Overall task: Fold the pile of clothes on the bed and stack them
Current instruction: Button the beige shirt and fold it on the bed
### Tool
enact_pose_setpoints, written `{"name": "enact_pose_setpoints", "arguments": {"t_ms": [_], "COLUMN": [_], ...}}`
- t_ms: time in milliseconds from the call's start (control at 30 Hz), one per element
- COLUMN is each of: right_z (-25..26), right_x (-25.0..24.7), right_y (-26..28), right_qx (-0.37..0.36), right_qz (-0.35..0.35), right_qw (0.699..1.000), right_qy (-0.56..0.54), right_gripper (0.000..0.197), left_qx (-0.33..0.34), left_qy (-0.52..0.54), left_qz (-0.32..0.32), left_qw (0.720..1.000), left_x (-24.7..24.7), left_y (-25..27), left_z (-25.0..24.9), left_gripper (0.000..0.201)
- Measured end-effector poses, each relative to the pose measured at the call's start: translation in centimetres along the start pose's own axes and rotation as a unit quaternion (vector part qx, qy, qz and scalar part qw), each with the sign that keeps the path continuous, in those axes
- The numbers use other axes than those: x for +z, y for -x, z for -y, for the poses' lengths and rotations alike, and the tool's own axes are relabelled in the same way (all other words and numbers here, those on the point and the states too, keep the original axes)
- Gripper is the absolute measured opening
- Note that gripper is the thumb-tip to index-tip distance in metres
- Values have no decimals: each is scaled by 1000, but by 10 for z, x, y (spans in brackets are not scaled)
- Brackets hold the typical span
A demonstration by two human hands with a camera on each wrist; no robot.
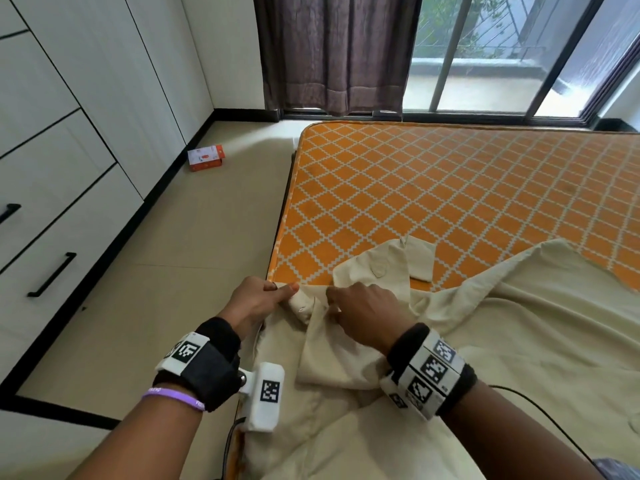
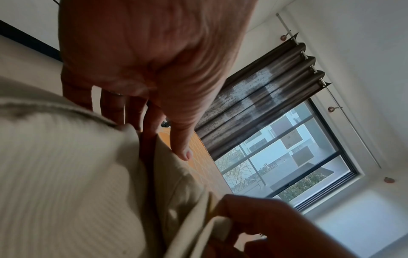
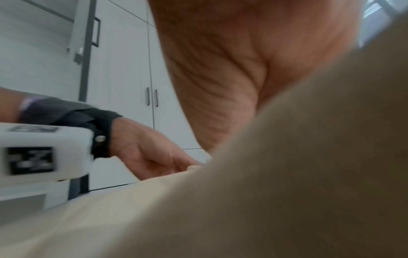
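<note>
Right, cream garment [image 1: 450,341] spread across the near corner of the bed [image 1: 450,188], roughly 6 o'clock in the head view, with the collar/cuff end bunched at centre. Left hand [image 1: 254,301] pinches a buttoned edge of it, thumb on top, fingers curled under. Right hand [image 1: 363,315] sits just beside at 3 o'clock from the left, knuckles up, fingers curled into a fold of the same cloth. So both hands are clamped on fabric, close together but not touching.

Progress, my read: early. Garment is mostly loose and wrinkled, a sleeve flopped out toward 12 o'clock, no neat fold yet, no finished stack in sight. Whether more clothes wait, can't tell; only this piece shows.

View diffs: left wrist cam shows the ribbed weave of the cloth and the thumb [image 2: 183,148] pressing on the edge, which the head view doesn't resolve. Right wrist cam is mostly palm & blurred fabric, but catches the left hand side-on w/ white cupboards [image 3: 123,69] behind. Only the head view gives the layout, plus a small orange box [image 1: 206,158] on the floor at 10 o'clock.
</note>
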State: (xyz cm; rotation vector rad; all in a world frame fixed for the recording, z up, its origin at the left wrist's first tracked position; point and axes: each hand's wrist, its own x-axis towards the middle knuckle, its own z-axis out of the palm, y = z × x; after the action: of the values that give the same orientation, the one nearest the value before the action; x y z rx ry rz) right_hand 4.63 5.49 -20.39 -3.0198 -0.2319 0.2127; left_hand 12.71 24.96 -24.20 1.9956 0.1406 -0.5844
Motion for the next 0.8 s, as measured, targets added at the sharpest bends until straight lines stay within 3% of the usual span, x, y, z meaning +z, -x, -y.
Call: {"name": "enact_pose_setpoints", "arguments": {"t_ms": [100,167,200,267,300,367,400,433,500,600,667,733,800], "right_z": [14,25,34,54,62,60,51,38,1,-77,-141,-202,-255], "right_x": [-7,-15,-12,-4,1,3,-4,-13,-33,-35,-29,-21,-9], "right_y": [29,59,75,102,111,127,131,134,132,119,116,125,140], "right_qx": [-5,-6,-13,-50,-69,-114,-128,-128,-64,134,260,354,411], "right_qz": [-60,-50,-42,67,162,315,344,320,201,2,-81,-127,-149], "right_qw": [998,999,999,996,984,938,921,920,936,961,940,899,859], "right_qy": [9,16,29,10,-18,-84,-131,-188,-283,-243,-205,-226,-267], "right_gripper": [16,26,28,19,24,36,36,33,29,30,27,26,29], "left_qx": [15,11,8,10,13,19,24,32,58,154,244,311,349], "left_qy": [-4,-13,-20,-36,-41,-58,-81,-112,-188,-301,-316,-324,-342], "left_qz": [-16,-41,-58,-88,-97,-101,-104,-115,-152,-211,-214,-196,-142], "left_qw": [1000,999,998,995,994,993,991,987,969,917,891,872,861], "left_x": [0,0,0,1,2,3,3,4,4,13,29,51,76], "left_y": [-1,-1,-2,-1,1,6,10,15,24,40,50,61,66], "left_z": [5,5,6,8,8,5,2,-3,-14,-26,-33,-41,-45], "left_gripper": [26,17,22,33,35,34,34,35,43,39,25,15,26]}}
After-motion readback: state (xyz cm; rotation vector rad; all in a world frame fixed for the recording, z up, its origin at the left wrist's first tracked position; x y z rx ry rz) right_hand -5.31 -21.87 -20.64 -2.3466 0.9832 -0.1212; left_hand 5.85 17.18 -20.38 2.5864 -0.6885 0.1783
